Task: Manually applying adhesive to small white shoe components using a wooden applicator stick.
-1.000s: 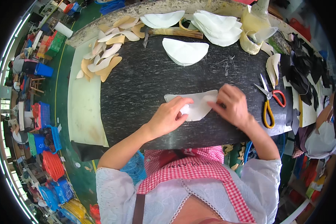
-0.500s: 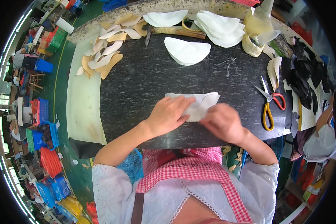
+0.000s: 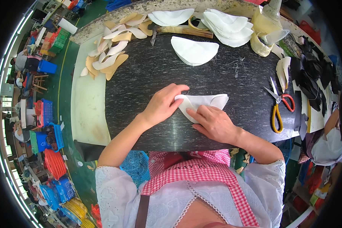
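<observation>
A white curved sheet piece (image 3: 205,101) lies on the black work surface in front of me, its outer ends turned over. My left hand (image 3: 161,104) is at its left corner, the thumb touching the edge and the forefinger stretched out beyond it, apart from the thumb. My right hand (image 3: 216,123) lies over the piece's lower part, its fingers extended and pressing down. They hide some of the lower edge. Farther off lies a small stack of white half-moon pieces (image 3: 194,51). Scissors (image 3: 278,99) with red and yellow handles lie open to the right of my hands.
Beige and white cut pieces (image 3: 112,60) are heaped at the far left. More white pieces (image 3: 230,26) stand stacked at the back, near a wooden strip (image 3: 186,31) and a yellowish holder (image 3: 261,43). Black scraps (image 3: 311,79) lie at the right. A blue basket (image 3: 135,167) is below the edge.
My left hand has moved off the middle of the white piece to its left corner. My right hand has shifted left onto the piece, its fingers now spread over it.
</observation>
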Tool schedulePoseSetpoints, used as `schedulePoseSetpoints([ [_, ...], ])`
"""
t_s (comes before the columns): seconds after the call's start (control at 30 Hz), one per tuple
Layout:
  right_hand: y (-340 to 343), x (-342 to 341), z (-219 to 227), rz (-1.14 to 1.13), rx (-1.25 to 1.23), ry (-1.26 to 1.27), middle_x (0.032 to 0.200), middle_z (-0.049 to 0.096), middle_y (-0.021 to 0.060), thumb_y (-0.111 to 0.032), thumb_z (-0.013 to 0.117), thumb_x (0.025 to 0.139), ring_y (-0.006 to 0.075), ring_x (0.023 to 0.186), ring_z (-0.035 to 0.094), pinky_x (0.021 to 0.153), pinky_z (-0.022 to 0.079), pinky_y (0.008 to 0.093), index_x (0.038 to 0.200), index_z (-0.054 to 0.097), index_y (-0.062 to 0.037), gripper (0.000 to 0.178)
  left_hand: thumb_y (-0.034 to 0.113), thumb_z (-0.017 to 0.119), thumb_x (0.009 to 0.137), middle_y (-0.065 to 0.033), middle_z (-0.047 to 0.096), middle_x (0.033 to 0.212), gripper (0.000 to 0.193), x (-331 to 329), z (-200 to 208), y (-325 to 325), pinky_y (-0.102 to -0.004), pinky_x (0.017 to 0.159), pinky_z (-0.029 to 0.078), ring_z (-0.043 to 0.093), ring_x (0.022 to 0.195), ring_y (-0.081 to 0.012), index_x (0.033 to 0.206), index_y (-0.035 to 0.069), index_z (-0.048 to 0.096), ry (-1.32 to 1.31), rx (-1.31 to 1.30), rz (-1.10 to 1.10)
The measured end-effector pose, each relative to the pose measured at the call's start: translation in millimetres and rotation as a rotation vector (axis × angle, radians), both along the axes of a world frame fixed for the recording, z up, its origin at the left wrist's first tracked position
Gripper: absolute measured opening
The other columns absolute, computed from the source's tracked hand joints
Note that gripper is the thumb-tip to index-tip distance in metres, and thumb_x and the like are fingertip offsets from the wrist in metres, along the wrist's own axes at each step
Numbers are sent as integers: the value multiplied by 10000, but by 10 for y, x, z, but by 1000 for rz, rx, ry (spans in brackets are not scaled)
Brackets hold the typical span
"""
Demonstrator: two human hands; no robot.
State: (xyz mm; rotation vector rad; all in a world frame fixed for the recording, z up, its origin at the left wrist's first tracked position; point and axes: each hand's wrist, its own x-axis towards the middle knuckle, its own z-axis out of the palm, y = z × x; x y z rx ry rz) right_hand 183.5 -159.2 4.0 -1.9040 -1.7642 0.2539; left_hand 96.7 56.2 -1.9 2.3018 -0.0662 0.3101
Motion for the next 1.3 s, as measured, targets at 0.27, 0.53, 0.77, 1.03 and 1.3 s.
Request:
schedulePoseSetpoints([
  [0.27, -232, -160, 95, 88, -200, -76, 1516, 289, 151, -506, 586, 841, 295, 1403, 265, 1166, 179, 466, 1402, 407, -24, 761, 44, 728, 759, -89, 571, 979, 387, -186, 70, 295, -322, 718, 490, 575, 795, -216, 1129, 65, 617, -233, 303, 290],
  [0.53, -514, -427, 30, 165, -92, -253, 1417, 445, 76, -195, 582, 807, 198, 1248, 465, 966, 414, 357, 1364, 479, -63, 582, 79, 720, 731, -93, 655, 1075, 323, -567, 184, -206, -390, 864, 486, 606, 1027, -255, 1039, 6, 656, -360, 281, -270],
  [0.77, -556, -160, 75, 225, 82, -24, 1199, 638, 59, -119, 616, 742, 176, 1053, 614, 903, 488, 340, 1183, 646, -84, 444, 101, 672, 787, -108, 643, 1122, 56, -719, 145, 6, -456, 1011, 370, 546, 1108, -288, 802, 48, 675, -183, 401, 4],
  [1.03, 330, 1946, 225, -481, 241, -700, 1330, 518, 92, -215, 727, 766, 309, 1198, 494, 1006, 398, 445, 1199, 604, -99, 464, 125, 690, 795, -110, 599, 1201, 102, -323, 88, -139, -494, 1021, 344, 535, 1144, -286, 869, 57, 670, -190, 307, -82],
  [1.3, 670, 1233, -96, -98, 245, -380, 1166, 612, 77, -130, 709, 778, 252, 1010, 588, 880, 479, 367, 1076, 654, -80, 307, 125, 673, 829, -118, 569, 1254, 185, -40, -41, 73, -480, 1057, 337, 512, 1190, -297, 999, 55, 656, -117, 187, -105],
])
